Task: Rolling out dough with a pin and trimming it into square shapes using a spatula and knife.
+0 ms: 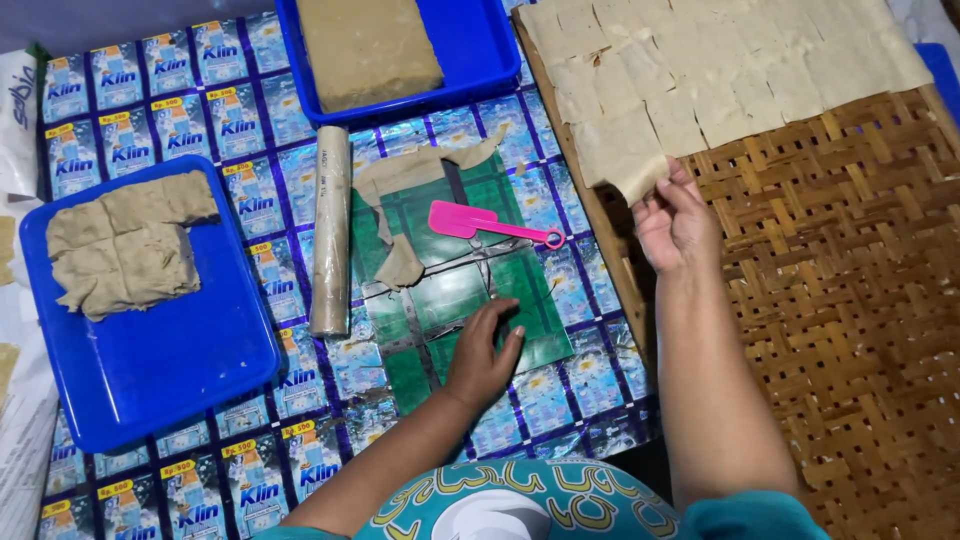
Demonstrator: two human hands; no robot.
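Head view: looking steeply down from above the person's chest, facing the far side
Nearness: sitting close over the work mat [300,400]
Shared part: only one view showing
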